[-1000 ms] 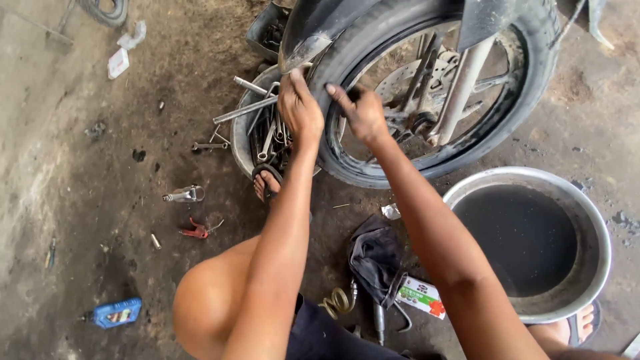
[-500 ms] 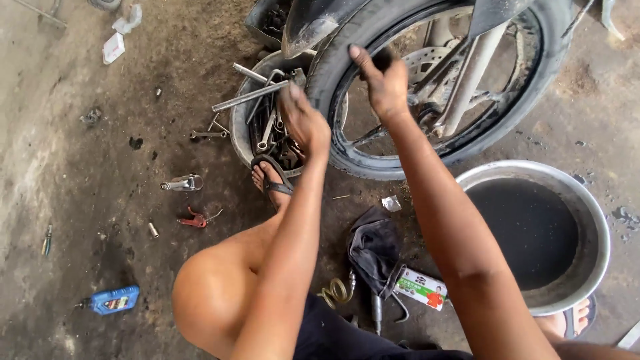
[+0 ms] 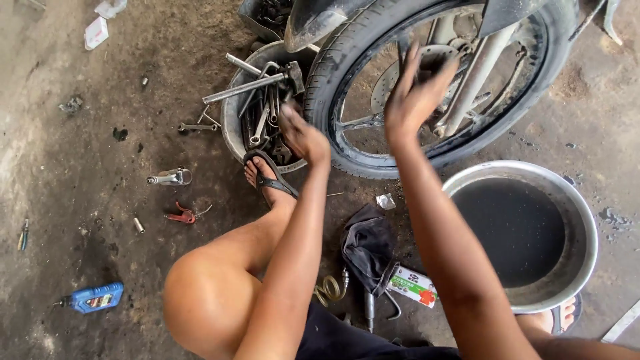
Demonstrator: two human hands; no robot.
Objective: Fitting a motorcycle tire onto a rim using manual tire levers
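Nearby, tool-filled bowl (image 3: 230, 127), dark-water basin (image 3: 587, 220).

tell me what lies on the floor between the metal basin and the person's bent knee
In the head view, between the metal basin and the knee lie a dark rag and a small printed box.

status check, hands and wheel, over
Left hand open over tool tub. Right hand open, raised at wheel spokes. Both empty. Nothing blocking.

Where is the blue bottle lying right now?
In the head view, the blue bottle lies on the floor at lower left, left of the person's bent knee and below the red tool.
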